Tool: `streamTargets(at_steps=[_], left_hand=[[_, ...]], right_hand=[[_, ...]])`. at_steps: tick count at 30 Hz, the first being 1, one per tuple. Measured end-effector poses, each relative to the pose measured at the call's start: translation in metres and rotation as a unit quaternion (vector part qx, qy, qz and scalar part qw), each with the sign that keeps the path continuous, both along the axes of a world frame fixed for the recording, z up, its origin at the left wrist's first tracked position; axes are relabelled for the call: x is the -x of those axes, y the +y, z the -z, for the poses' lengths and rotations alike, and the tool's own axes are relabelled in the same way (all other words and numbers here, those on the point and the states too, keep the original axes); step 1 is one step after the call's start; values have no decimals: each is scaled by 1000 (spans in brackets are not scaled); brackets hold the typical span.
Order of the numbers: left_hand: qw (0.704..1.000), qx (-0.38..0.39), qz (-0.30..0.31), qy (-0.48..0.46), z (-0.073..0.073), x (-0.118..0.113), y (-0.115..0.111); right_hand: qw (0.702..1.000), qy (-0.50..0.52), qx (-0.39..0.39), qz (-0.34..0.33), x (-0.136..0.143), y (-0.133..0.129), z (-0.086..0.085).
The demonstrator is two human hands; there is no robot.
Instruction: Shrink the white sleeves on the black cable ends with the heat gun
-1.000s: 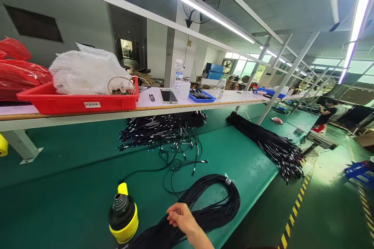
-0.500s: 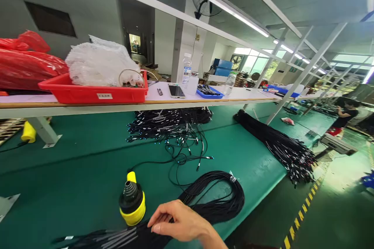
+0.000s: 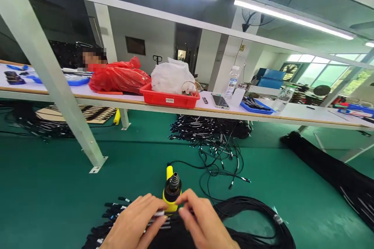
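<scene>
A long bundle of black cables (image 3: pixel 251 202) lies across the front of the green bench, looped at its right end. Over the bundle's left part, near grey sleeves, arches my left hand (image 3: pixel 136 221), thumb and fingers apart; whether it touches the cables is unclear. My right hand (image 3: pixel 206 223) hovers above the middle of the bundle, index finger and thumb apart, holding nothing visible. Just beyond both hands stands a yellow and black heat gun (image 3: pixel 173 188) with a coiled, stepped nozzle pointing up. Cable ends with white labels (image 3: pixel 112 208) fan out left of my left hand.
A pile of black cables (image 3: pixel 201 132) lies under the shelf (image 3: pixel 137 103), and another bundle (image 3: pixel 324 175) is at right. On the shelf are a red tray (image 3: pixel 172 101), phone (image 3: pixel 219 101), bottle (image 3: pixel 232 81) and blue tray (image 3: pixel 257 107). A post (image 3: pixel 67 85) stands left; a person is behind.
The view has swung left, showing the post and a person behind the shelf. My left hand has come into view over the cables. My right hand now has its index finger and thumb apart.
</scene>
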State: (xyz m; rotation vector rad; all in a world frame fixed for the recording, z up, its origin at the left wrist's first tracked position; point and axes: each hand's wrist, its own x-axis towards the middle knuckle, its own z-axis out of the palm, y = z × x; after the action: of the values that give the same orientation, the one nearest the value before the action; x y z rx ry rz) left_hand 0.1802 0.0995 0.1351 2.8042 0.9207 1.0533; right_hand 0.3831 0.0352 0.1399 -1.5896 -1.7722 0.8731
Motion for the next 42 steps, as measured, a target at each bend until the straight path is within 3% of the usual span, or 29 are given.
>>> streamTargets(at_steps=[3,6,13,18,23,31,42], left_hand=[[999,-8,-4,-42,-13,-5,-2],[998,4,5,-66,-18,-8,-4],[998,11,-17,-60,-4,-11,-1],[992,112,-26,-52,-3,-6,9],[966,257,-36,-13,-7,-8,22],[941,326,-73,-51,-12,-26,44],[926,362,-78,-75,14,-42,62]], right_hand=[[999,4,-39,27,-16,3,-2],[999,-5,-53,5,-21,4,-7],[998,-32,-47,-8,-13,11,-8],[998,-18,-35,38,-15,18,-6],[997,-5,-38,68,-15,32,-8],[993,25,-75,84,-18,60,-11],[990,-6,-108,92,-24,79,10]])
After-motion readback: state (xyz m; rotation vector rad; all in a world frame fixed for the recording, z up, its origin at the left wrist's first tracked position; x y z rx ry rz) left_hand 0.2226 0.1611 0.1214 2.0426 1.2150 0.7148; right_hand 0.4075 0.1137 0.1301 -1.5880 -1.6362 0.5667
